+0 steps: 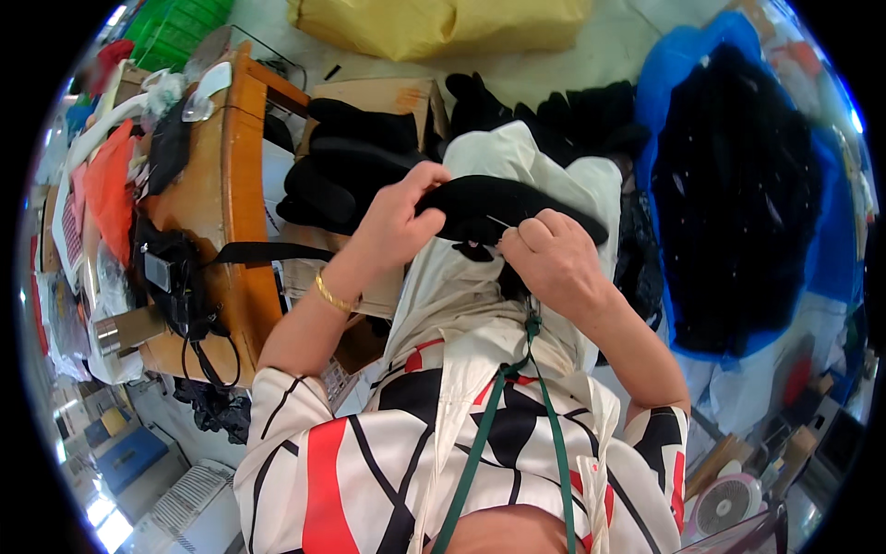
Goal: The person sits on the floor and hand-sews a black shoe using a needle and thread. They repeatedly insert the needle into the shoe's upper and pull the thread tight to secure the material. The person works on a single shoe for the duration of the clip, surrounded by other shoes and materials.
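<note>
A black, soft-looking fabric piece [503, 198], long and curved, lies across my lap over a cream apron [503, 143]. My left hand [406, 217] grips its left end, fingers on top and thumb at the near edge. My right hand [552, 254] is closed in a pinch at the near edge of the fabric. A thin, pale, needle-like tip [496, 221] sticks out from its fingers over the black cloth; the rest of that tool is hidden. Between the hands, a small dark flap with a pinkish spot [473, 246] hangs at the edge.
More black fabric pieces [346, 162] are heaped on a cardboard box ahead to the left. At right stands a blue bag [664, 102] full of black pieces. A wooden table [235, 175] with a black bag [175, 277] is on my left. A green cord [487, 415] hangs down my front.
</note>
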Demonstrator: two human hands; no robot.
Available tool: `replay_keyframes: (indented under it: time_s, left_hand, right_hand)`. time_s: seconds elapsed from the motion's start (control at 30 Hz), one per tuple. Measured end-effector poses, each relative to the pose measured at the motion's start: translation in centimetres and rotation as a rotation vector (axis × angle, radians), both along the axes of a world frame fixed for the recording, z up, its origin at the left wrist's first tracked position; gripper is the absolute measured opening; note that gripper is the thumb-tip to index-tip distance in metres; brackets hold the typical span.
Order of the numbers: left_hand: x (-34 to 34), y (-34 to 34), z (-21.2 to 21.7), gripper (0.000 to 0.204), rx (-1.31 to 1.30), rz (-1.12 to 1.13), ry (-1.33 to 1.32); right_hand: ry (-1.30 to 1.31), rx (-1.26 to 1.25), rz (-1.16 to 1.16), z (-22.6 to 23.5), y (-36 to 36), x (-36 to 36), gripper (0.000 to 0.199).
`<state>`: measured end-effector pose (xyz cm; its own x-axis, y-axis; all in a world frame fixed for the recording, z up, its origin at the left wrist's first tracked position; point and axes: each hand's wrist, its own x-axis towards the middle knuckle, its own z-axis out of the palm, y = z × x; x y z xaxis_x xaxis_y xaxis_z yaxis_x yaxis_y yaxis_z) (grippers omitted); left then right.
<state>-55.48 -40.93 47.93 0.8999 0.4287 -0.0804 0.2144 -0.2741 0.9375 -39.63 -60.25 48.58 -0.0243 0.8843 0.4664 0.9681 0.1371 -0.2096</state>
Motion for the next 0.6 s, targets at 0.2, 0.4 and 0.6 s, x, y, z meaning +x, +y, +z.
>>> replay_keyframes:
  time_s: [0.2,0.4,0.6]
  left_hand:
    - [6.4,6.3,3.3,0.031,-0.192,-0.336,0.188]
    - [7.2,5.4,-7.5,0.03,0.392,-0.347,0.194]
    - [4.4,-0.9,-2.2,0.044,0.84,0.118,0.312]
  right_hand:
    - [0.246,-0.029,-0.093,1.9,3.1,0.5,0.017]
    - [1.089,-0.283,-0.393,-6.6,2.7,-1.6,0.022]
    - [1.116,-0.148,-0.512,-8.2,1.8,-3.8,0.023]
